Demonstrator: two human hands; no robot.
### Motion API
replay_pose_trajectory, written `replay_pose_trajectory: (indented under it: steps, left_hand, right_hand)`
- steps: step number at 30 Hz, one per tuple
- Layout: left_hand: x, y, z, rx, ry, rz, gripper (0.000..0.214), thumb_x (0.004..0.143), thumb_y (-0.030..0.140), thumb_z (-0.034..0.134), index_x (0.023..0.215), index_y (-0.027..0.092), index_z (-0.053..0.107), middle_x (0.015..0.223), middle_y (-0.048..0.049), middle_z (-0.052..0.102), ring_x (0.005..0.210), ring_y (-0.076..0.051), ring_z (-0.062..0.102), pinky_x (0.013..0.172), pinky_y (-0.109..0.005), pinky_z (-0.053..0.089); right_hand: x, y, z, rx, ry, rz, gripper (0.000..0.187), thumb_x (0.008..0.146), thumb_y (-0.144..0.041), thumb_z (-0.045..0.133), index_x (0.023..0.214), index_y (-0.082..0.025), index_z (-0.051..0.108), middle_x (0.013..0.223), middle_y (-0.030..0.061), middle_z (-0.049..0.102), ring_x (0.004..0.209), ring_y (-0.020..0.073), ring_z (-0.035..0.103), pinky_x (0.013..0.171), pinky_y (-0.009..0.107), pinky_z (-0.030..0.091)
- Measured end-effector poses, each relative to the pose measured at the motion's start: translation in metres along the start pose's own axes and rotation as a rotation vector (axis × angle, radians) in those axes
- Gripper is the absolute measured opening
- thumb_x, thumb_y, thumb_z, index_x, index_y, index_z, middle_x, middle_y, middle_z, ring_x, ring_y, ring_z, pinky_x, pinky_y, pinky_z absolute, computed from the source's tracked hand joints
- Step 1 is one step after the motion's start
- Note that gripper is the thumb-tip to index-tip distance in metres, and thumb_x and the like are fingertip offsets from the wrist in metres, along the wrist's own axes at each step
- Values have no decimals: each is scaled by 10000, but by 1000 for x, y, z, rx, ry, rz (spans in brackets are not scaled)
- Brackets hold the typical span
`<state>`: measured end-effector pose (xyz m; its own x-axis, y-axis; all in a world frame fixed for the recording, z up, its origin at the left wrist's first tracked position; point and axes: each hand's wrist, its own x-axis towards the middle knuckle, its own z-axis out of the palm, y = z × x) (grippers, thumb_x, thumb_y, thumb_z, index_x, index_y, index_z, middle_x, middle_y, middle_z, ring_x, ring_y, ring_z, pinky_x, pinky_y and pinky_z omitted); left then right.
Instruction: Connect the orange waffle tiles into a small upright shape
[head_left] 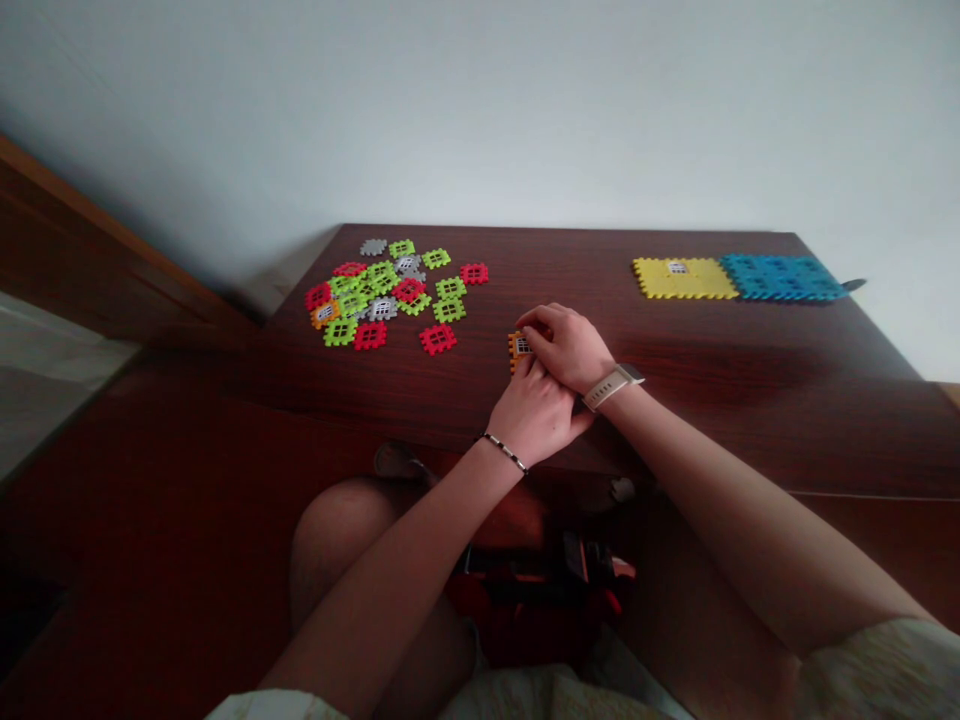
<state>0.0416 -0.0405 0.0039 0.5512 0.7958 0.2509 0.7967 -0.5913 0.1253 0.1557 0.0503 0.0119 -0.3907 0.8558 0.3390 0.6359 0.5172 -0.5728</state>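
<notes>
Both hands meet over an orange window panel (518, 346) with notched edges and a white window frame, near the middle of the table. My right hand (574, 345), with a light watch strap at its wrist, lies across the front of my left hand. Its fingers bend down over the panel's right part. My left hand (529, 410), wearing a beaded bracelet, reaches in from below with bent fingers at the panel's near edge. Most of the left fingertips and much of the panel are hidden under the hands.
Green, red, grey and orange notched panels (381, 277) lie in a loose pile on the left of the dark wooden table (592, 470). Joined yellow panels (686, 279) and blue panels (784, 278) lie at the back right. A pale wall (555, 110) stands behind the table.
</notes>
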Motion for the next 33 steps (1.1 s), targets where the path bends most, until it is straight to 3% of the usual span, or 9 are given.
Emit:
replay_pose_trajectory:
  steps: [33]
  left_hand:
    - [1, 2, -6, -27, -51, -37, 552, 1072, 464, 594, 1411, 34, 664, 1434, -237, 680, 1422, -379, 555, 1248, -518, 368]
  right_hand:
    - [1, 2, 1, 10, -2, 4, 216, 974, -282, 569, 1038, -221, 766, 1050, 90, 755, 974, 264, 673, 935, 428, 517]
